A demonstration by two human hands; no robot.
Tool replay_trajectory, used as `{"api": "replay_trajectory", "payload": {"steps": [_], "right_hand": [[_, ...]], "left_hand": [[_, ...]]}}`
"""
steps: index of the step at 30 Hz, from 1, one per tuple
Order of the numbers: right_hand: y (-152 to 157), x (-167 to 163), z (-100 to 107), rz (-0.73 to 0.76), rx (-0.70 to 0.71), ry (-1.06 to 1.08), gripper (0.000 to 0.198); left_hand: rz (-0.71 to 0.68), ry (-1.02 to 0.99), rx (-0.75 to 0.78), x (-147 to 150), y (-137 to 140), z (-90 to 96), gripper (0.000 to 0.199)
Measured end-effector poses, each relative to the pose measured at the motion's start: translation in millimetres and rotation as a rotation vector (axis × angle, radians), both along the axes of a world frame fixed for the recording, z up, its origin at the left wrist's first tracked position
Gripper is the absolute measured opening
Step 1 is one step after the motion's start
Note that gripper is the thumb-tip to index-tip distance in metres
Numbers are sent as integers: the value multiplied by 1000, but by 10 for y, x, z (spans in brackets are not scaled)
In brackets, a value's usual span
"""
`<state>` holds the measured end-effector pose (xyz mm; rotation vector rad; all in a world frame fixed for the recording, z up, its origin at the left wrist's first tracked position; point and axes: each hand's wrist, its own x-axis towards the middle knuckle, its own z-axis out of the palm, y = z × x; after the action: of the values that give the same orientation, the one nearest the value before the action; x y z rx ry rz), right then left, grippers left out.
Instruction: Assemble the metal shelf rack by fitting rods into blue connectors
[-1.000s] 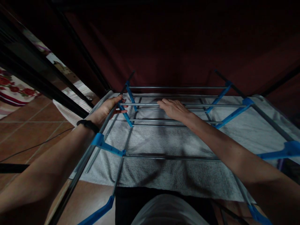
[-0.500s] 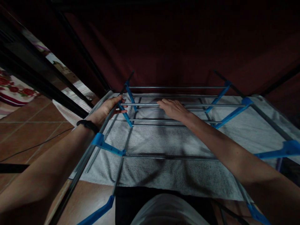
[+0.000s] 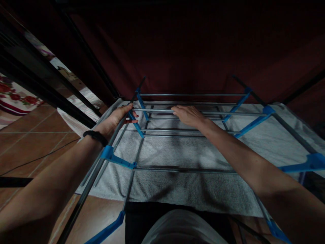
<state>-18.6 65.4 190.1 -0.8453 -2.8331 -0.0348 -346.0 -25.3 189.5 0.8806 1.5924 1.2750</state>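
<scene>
A rack of grey metal tubes and blue plastic brackets, like a clothes drying rack (image 3: 184, 170), stands in front of me. My left hand (image 3: 121, 114), with a black wristband, is closed around the left side tube beside a blue bracket (image 3: 136, 126). Its thumb lies on top, and its other fingers curl partly out of sight below. My right hand (image 3: 189, 115) is wrapped over a metal rod (image 3: 157, 110) near its middle. This rod runs from the left bracket to a blue bracket (image 3: 268, 110) on the right. Whether its left end sits in the bracket is hidden by my fingers.
A grey towel (image 3: 172, 193) lies under the rack. Dark red fabric (image 3: 193, 67) hangs behind it. Black bars (image 3: 50, 84) slant along the left, above brown floor tiles (image 3: 33, 142) with a thin cable. A flowered cloth (image 3: 17, 98) is at far left.
The left end of the rod has risen slightly at the left bracket. My right hand has shifted a little up and to the right. My left hand keeps its place.
</scene>
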Motion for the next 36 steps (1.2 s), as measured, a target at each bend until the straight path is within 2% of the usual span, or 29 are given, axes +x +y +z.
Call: {"api": "replay_trajectory", "payload": {"steps": [6, 17, 24, 36], "right_hand": [[-22, 10, -15, -1, -9, -17, 27], [-48, 14, -36, 7, -2, 4, 27], [-40, 7, -43, 4, -4, 4, 27], [-16, -14, -2, 16, -41, -8, 26]], "left_hand": [[72, -32, -5, 48, 16, 30, 33], [70, -33, -14, 75, 0, 53, 25], [60, -35, 15, 42, 18, 9, 37], [61, -42, -6, 37, 24, 21, 36]]}}
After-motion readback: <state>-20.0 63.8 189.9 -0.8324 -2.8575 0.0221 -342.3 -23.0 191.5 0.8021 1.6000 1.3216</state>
